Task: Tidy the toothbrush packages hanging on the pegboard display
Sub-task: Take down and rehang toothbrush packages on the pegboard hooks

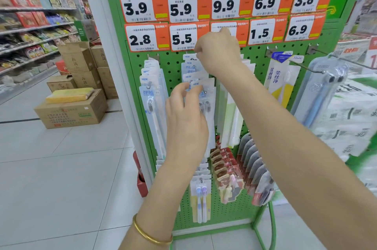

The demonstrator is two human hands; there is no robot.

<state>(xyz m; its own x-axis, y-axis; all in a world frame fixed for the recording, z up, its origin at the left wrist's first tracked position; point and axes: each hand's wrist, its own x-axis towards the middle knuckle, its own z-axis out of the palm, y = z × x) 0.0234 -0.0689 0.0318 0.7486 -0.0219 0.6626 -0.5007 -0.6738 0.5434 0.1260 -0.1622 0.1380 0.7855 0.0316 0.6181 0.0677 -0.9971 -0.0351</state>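
Note:
A green pegboard carries rows of hanging toothbrush packages. On the second hook hang several white packages marked NEW. My left hand reaches to the front package of that stack, its thumb and fingertips pinching the card's top edge. My right hand is raised higher, fingers curled at the back of the same hook, pinching the top of the rear packages. Another stack hangs on the hook to the left. Lower rows hold more packages, partly hidden behind my left forearm.
Orange-and-white price tags cover the board's top. A blue toothbrush pack hangs on a long hook at right. Red packs hang lower down. Cardboard boxes stand on the tiled floor at left, beside stocked shelves.

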